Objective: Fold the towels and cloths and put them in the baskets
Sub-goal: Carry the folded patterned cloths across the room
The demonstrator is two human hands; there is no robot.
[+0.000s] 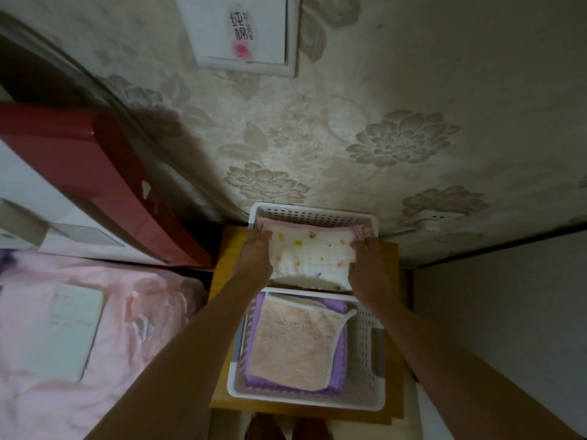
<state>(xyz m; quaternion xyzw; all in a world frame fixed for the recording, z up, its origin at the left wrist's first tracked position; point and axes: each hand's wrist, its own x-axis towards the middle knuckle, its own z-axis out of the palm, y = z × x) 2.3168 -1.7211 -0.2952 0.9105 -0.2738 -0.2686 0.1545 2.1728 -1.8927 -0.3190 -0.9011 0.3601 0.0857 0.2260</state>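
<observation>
Two white perforated baskets stand on a small wooden table. The far basket (314,214) holds a folded white cloth with coloured dots (313,255) lying on a pink cloth (305,224). My left hand (255,257) grips the dotted cloth's left edge and my right hand (368,265) grips its right edge, both over the far basket. The near basket (365,354) contains a folded peach towel (293,344) on top of a purple towel (341,360).
The wooden table (222,312) stands against a floral-papered wall (349,138). A red plastic chair (104,185) is to the left. A bed with pink sheets (136,328) and a white notebook (70,331) lies at lower left. A white cabinet side (508,312) is at the right.
</observation>
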